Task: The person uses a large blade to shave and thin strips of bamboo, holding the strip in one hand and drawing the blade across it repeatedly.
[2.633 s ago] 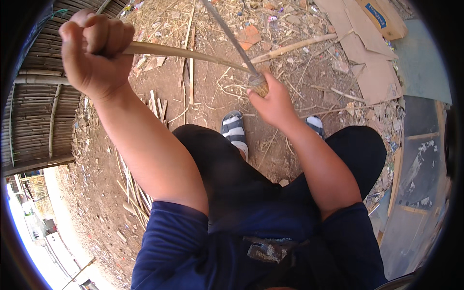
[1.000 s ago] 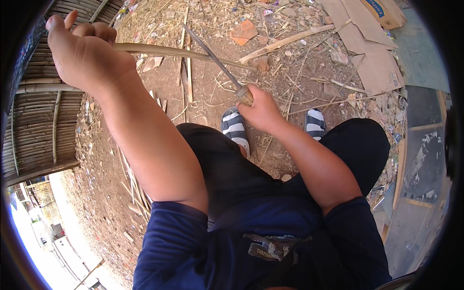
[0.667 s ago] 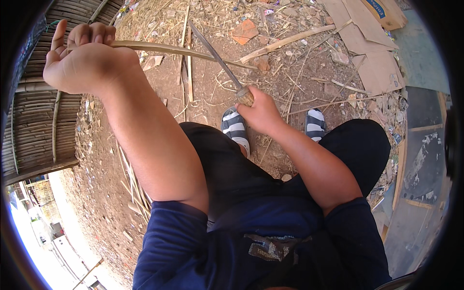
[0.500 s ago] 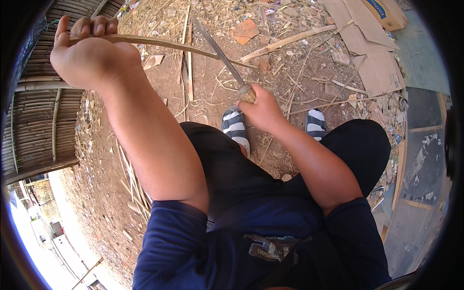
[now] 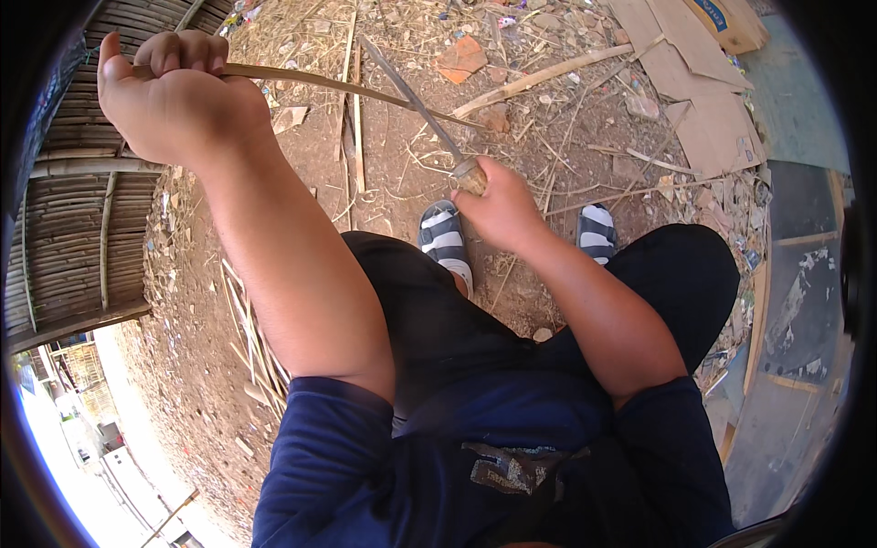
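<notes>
High on the left, my left hand (image 5: 187,105) is wrapped round one end of a thin bamboo strip (image 5: 315,79), its thumb sticking out. From that fist the strip runs rightward, slanting slightly down. My right hand (image 5: 501,205) grips the wooden handle of a long knife (image 5: 402,87), its dark narrow blade pointing up and to the left. Blade and strip cross near the strip's far end; whether they touch I cannot tell. Most of the handle shows above my right fist.
Split bamboo pieces (image 5: 557,71) and shavings lie over the dirt. Beyond my sandalled feet (image 5: 442,239) is a broken orange tile (image 5: 461,59). Flattened cardboard (image 5: 708,128) lies at the right, near a dark panel (image 5: 804,292). A bamboo wall (image 5: 78,242) stands at the left, and more strips (image 5: 247,333) lie beside my left arm.
The fingers of my left hand have curled more tightly over the strip, which looks a little straighter. My right hand and the knife have barely shifted.
</notes>
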`<action>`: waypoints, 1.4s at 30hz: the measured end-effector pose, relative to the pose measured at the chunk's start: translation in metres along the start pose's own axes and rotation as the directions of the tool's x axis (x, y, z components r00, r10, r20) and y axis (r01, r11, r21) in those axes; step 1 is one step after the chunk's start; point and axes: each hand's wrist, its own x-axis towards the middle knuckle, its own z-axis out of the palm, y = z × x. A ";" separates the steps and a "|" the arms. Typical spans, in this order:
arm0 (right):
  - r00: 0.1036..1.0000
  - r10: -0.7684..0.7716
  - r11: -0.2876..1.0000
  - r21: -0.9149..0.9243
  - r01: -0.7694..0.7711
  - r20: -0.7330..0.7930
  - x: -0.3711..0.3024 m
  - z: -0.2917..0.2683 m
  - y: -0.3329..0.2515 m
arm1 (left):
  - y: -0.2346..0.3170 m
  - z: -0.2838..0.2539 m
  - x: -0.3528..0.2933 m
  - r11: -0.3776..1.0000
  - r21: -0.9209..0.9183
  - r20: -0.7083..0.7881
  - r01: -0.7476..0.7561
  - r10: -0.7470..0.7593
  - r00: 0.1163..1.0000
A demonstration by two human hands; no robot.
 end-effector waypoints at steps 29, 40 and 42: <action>1.000 0.025 0.973 -0.229 -0.022 0.009 -0.004 -0.003 0.001 | 0.011 0.007 -0.010 0.998 0.066 -0.085 -0.001 0.007 0.996; 0.994 -0.060 0.993 0.098 0.069 -0.093 -0.003 -0.049 -0.042 | 0.003 -0.003 -0.002 0.997 0.066 -0.117 -0.027 0.035 0.993; 0.997 -0.059 0.998 0.009 0.059 -0.058 -0.004 -0.034 -0.019 | 0.003 0.004 -0.006 0.997 0.073 -0.107 -0.031 0.039 0.993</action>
